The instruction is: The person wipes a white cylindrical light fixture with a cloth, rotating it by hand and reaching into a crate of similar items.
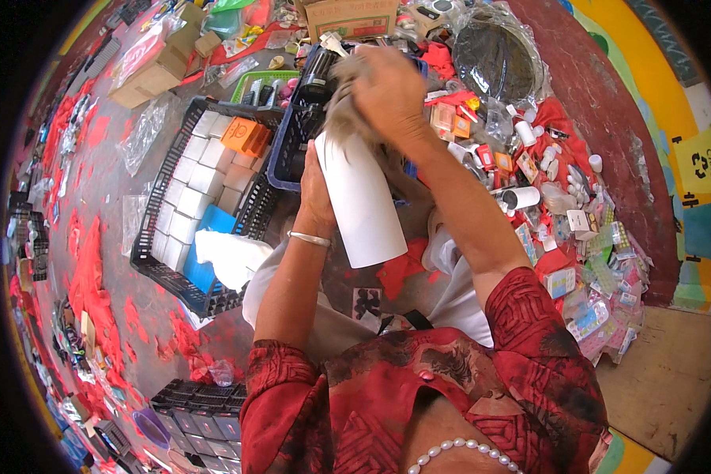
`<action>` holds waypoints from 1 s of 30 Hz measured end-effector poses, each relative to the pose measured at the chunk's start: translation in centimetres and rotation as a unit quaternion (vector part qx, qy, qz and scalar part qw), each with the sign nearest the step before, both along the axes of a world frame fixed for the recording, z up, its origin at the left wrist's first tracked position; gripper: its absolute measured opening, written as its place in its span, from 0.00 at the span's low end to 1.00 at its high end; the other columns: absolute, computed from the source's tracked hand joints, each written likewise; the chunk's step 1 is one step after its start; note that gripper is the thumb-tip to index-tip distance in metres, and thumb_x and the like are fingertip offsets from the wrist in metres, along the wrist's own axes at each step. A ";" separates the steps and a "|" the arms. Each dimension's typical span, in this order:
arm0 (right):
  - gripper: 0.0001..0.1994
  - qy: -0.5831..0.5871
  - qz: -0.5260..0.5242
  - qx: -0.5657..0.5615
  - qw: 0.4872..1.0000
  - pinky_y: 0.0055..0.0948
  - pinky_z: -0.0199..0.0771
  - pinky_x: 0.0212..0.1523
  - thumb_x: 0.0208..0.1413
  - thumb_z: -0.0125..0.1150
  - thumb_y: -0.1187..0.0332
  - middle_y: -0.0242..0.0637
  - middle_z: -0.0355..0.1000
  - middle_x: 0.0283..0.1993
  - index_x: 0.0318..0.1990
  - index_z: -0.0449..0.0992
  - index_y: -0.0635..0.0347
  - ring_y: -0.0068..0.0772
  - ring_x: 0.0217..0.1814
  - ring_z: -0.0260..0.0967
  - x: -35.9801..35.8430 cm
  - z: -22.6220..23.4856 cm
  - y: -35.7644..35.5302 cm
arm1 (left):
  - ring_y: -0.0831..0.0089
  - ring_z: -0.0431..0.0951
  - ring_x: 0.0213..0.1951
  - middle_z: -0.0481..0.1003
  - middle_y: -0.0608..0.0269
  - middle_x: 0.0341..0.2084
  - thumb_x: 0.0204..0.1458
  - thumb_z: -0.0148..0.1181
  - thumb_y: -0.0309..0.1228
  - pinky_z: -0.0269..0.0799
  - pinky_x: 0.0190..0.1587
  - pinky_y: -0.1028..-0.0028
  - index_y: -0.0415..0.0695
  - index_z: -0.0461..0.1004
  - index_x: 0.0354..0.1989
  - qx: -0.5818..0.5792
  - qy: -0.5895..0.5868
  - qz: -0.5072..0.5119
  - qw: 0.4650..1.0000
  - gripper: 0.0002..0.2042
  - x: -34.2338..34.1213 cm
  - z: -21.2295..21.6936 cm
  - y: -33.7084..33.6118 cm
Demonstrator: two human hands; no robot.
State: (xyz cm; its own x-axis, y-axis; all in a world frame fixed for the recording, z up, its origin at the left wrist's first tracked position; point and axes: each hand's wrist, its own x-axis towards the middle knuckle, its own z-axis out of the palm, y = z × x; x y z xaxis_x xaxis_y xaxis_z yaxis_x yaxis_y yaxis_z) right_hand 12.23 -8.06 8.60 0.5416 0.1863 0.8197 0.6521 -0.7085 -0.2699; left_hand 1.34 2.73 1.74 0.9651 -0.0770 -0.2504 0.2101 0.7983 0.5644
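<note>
A white cylinder (pixel 359 197), smooth and tilted, stands out in front of my body. My left hand (pixel 316 193) is wrapped round its left side, with the fingers mostly hidden. My right hand (pixel 389 91) is closed on a greyish-brown, soft rag (pixel 346 110) that lies against the cylinder's upper end. Behind both hands is a dark blue plastic basket (pixel 280 170) with black containers (pixel 317 71) in it. The cylinder's far end is covered by the rag.
On the left a black crate (pixel 154 213) holds white boxes, an orange box (pixel 245 136) and a blue piece. Small packages and bottles (pixel 521 197) crowd the right side. A cardboard box (pixel 351 20) stands at the back; stacked black boxes (pixel 201 415) sit at the lower left.
</note>
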 end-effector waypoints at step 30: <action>0.30 0.670 0.345 0.312 0.579 0.24 0.64 0.50 0.44 0.67 0.58 0.39 0.71 0.45 0.52 0.68 0.67 0.27 0.46 0.66 -11.3 -8.0 -12.1 | 0.57 0.61 0.57 0.60 0.60 0.57 0.52 0.34 0.62 0.55 0.60 0.56 0.49 0.51 0.63 0.156 -0.043 0.131 0.978 0.37 1.4 0.6 -1.9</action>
